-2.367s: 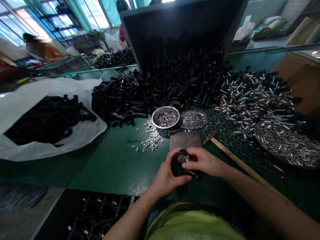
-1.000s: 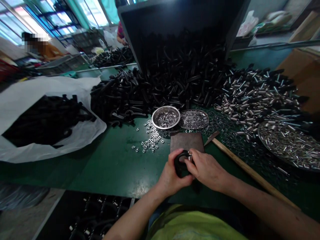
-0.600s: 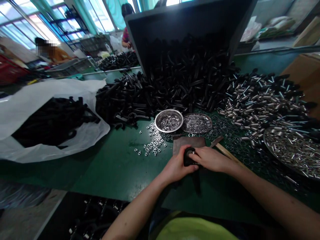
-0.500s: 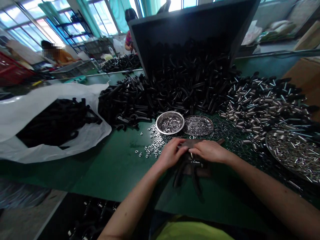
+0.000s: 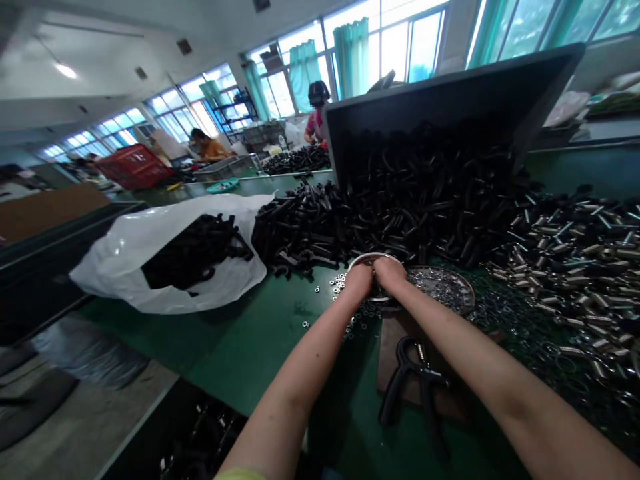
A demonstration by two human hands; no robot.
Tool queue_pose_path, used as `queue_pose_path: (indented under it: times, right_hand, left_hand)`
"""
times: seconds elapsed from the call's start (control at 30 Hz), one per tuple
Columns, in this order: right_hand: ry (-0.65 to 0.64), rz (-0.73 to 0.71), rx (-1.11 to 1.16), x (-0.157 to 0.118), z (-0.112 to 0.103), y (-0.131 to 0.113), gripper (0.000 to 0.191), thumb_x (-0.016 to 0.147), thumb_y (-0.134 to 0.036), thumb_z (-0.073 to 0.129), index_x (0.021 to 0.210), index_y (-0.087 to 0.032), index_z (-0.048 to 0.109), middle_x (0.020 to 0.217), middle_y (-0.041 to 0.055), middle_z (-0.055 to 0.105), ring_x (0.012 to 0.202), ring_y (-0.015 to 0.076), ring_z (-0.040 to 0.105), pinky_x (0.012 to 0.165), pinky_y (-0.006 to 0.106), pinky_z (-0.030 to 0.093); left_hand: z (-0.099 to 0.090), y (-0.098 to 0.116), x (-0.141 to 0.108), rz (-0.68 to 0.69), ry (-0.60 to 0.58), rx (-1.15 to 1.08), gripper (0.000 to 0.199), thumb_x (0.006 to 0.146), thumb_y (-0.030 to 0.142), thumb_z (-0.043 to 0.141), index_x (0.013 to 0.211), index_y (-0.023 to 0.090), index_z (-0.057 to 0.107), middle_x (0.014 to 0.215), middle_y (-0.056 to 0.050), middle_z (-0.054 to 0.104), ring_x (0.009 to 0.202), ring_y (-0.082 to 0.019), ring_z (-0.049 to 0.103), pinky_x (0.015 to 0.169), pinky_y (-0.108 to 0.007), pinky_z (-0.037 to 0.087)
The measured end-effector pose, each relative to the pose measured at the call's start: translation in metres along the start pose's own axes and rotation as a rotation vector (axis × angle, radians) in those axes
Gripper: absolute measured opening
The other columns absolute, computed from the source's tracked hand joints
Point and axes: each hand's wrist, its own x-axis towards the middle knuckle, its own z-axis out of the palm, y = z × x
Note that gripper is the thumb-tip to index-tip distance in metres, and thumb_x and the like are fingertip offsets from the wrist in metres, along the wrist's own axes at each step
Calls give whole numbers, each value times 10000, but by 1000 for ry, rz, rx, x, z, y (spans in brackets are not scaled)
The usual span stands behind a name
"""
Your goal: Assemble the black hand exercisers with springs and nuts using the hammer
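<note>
Both of my hands reach into the round metal bowl of small metal parts. My left hand is at the bowl's left side, my right hand close beside it. Their fingers point down and are hidden, so what they hold cannot be made out. Below my right forearm, a black hand grip with a spring lies on a brown board. An oval tray of small metal pieces is right of the bowl. Small metal rings lie scattered at the bowl's left.
A white bag of black parts lies at the left. Black handles pile out of a large dark bin. Springs and bolts heap at the right. Two people sit farther back, near a red crate.
Both hands have left the hand grip and moved forward into the metal bowl. The grip stays on the board. The camera view has tilted up and turned left.
</note>
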Motion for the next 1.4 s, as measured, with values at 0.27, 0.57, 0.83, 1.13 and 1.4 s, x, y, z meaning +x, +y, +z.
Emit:
queue_pose_path:
  times: [0.27,0.57,0.83,1.13,1.4]
  right_hand:
    - [124,-20,155,-7,2,7,312,893,-109,387,1167,-13,502,1040,221,639,1004,256,600,817,326,440]
    - [85,-135,504,-111,-16,59,214,862,-275,467,889,-160,646,854,33,672,675,119,596,677,245,437]
    - [77,-86,602,-167,14,73,114,805,-169,522,875,-168,612,815,26,668,752,139,604,707,257,427]
    - [-12,-224,77,-164,0,45,173,856,-143,478,980,-166,596,883,88,675,850,198,616,697,266,401]
    - [44,-171,-97,-194,-5,66,229,929,-311,415,1035,-181,571,981,94,640,950,224,565,743,299,420]
  left_hand:
    - [-5,-4,-6,23,118,-138,271,830,124,442,951,107,684,1060,-144,647,966,-216,606,857,-297,455]
    - [-20,-4,-60,-9,167,-550,218,795,285,443,696,152,585,604,-5,601,592,-131,574,581,-228,443]
    - [0,14,-148,-59,-79,-1504,269,669,286,677,874,158,558,671,-4,670,544,-111,588,507,-209,437]
    - [22,35,-174,-11,-135,-1281,266,799,415,592,869,161,624,814,-41,698,698,-158,633,599,-249,462]
    - [30,53,-167,224,119,-797,123,801,289,632,755,182,670,764,-13,593,773,-151,558,709,-257,419]
